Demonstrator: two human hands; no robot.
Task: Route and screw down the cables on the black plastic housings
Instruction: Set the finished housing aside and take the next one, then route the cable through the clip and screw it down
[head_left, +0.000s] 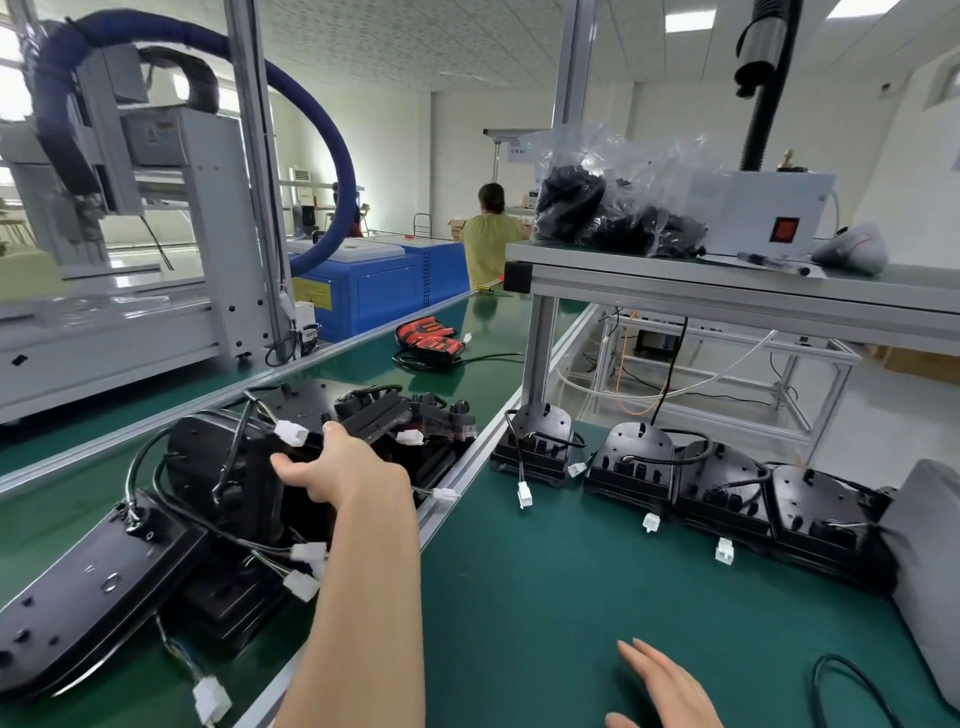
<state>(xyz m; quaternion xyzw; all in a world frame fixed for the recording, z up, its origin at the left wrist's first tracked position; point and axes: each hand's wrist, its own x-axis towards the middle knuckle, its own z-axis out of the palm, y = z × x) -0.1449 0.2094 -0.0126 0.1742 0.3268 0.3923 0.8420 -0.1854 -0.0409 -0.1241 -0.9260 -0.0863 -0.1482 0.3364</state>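
Right hand (660, 686): nearest, palm down over the green mat (545, 597); fingers straight and lying close together, thumb set a little apart; holds nothing; whether it touches the mat I cannot tell
Cable loop (852, 691): black, on the mat just right of the right hand's fingers, apart from them
Left hand (343, 478): arm stretched forward and leftward across the aluminium rail (483, 441); thumb laid on the face of a black housing (223, 478), the other fingers curled round its edge and largely hidden
Black housing: tilted up on edge under the left thumb, part of a heap of housings (395, 415) on the belt; its black cable arches left of the thumb
White connector (291, 432): just beside the left fingertips; touching or not, I cannot tell
Long housing (88, 587): lying flat, nearer than the left fingers and to their left
Row of four housings (727, 488): beyond the right fingertips, well apart from them; side by side, each with a black cable looped on top and a white plug in front
Red-and-black parts (428, 338): on the belt, well beyond the left fingers
Shelf (727, 275): above the row; carries a clear bag of black parts (597, 208) and a white box (769, 218) with a red switch
Person in a yellow-green top (488, 244): farthest, back turned
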